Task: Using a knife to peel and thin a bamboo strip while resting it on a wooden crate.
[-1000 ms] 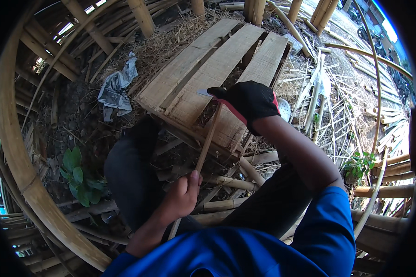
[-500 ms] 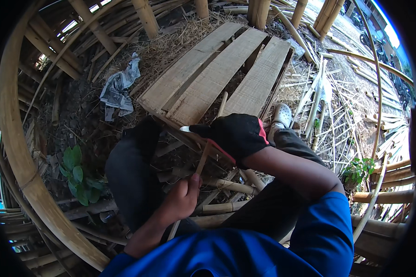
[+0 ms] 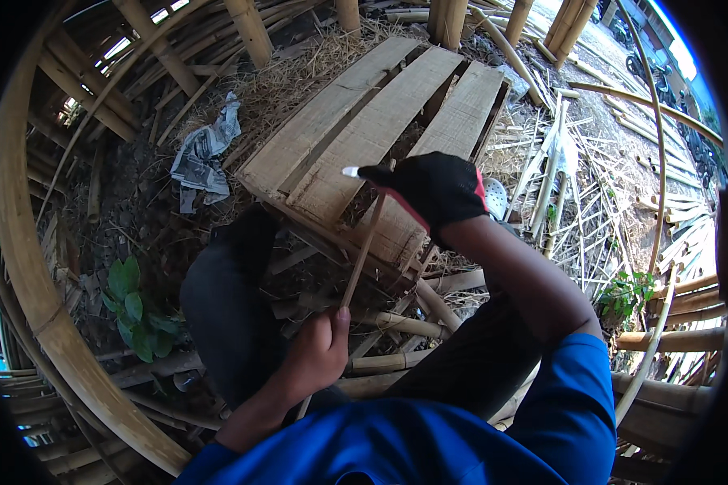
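My bare left hand (image 3: 315, 353) is closed around a thin bamboo strip (image 3: 360, 263), thumb laid along it. The strip slants up and away from me, and its lower end shows below the left wrist. At its upper part my right hand (image 3: 433, 192), in a black glove with red edging, is closed on the strip. A small white tip sticks out at the glove's left; whether it is a covered thumb or part of a tool, I cannot tell. Both hands work between my knees, the right one over the near end of a slatted wooden crate (image 3: 340, 184).
Crumpled newspaper (image 3: 206, 153) lies left of the crate, on dry straw. Bamboo poles (image 3: 392, 323) cross the ground beneath my hands. A large curved bamboo pole (image 3: 44, 323) rises at the left, beside a leafy plant (image 3: 135, 311). Bamboo scraps (image 3: 574, 194) litter the right side.
My right hand has moved up and to the right along the bamboo strip, away from my left hand. More of the strip shows between them. The left hand has stayed nearly still.
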The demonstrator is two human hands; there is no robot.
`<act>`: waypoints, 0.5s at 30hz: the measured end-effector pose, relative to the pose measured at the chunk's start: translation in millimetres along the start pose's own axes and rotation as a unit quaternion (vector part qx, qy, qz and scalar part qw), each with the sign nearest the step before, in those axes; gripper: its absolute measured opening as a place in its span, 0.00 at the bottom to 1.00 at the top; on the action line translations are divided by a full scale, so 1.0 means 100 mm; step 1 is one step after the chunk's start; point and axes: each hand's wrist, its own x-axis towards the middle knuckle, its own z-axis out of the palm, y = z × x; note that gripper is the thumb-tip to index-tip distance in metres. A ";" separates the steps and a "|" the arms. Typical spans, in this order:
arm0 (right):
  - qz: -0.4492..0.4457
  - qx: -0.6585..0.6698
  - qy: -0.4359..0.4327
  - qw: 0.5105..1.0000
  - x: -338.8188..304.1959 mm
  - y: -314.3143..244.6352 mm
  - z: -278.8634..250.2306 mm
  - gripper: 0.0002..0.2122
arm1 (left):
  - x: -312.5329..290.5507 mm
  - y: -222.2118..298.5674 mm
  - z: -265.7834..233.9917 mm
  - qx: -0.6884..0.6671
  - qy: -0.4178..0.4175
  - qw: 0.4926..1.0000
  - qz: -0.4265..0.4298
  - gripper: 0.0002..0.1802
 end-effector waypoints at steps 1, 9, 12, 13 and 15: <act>-0.006 0.026 0.020 0.999 0.10 0.10 -0.06 0.33 | 0.01 0.00 0.00 0.001 0.004 1.000 0.007 0.24; -0.005 0.010 0.026 1.000 0.19 0.20 -0.10 0.31 | -0.01 0.17 -0.05 0.005 -0.002 1.000 -0.005 0.25; 0.000 0.042 0.049 0.998 0.23 0.24 -0.05 0.35 | 0.02 0.12 -0.03 -0.002 0.002 1.000 0.006 0.26; 0.009 0.039 0.026 0.999 0.20 0.20 -0.09 0.34 | 0.01 0.09 -0.03 -0.005 0.006 1.000 0.012 0.26; 0.020 0.036 0.004 0.999 0.18 0.18 -0.13 0.32 | 0.01 0.10 -0.04 -0.010 -0.002 1.000 -0.002 0.26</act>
